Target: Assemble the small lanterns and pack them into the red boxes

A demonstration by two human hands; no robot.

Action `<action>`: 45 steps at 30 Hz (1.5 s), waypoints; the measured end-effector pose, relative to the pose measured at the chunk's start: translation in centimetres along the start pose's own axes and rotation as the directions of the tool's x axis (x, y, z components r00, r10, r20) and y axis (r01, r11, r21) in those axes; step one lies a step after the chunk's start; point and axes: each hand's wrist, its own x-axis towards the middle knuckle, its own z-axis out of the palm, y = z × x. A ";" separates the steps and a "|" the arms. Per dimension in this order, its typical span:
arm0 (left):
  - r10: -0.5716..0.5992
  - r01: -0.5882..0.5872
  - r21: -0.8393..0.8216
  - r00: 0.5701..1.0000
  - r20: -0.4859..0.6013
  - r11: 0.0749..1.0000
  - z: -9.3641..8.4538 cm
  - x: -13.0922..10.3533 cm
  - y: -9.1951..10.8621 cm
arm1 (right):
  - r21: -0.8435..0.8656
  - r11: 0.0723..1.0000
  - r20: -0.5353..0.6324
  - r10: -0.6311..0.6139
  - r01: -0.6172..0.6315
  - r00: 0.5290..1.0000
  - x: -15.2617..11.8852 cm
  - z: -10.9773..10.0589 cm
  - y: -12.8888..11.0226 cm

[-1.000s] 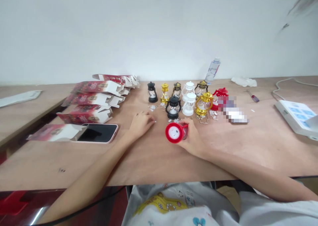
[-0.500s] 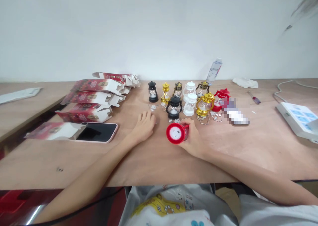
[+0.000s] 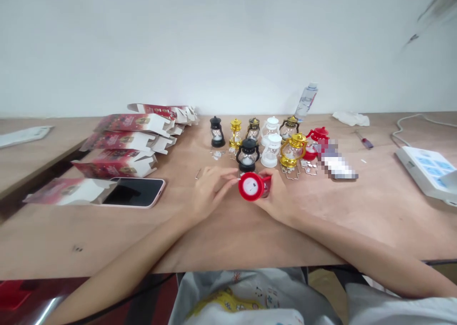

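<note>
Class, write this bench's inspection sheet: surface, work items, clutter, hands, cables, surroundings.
Surface: brown wooden table, dark specks.
Work items: red plastic lantern, base towards camera; black, gold and white plastic lanterns upright beyond.
Clutter: red and white cardboard boxes, black phone in pink case, clear plastic bottle.
Hands: right hand grips that red lantern; left hand at its rim, contact unclear.
Cables: thin white cable beyond rectangular white box.
Surroundings: pale wall.

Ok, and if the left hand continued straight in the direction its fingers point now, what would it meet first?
Most likely the red lantern held in the right hand. The left hand points toward it, with the fingertips very close, but this single view cannot show whether they touch.
</note>
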 end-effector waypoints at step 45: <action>0.104 -0.104 0.032 0.994 -0.023 0.994 0.0 -1.1 3.4 | -0.243 0.948 -0.015 -0.213 0.203 0.977 -0.2 -0.3 0.1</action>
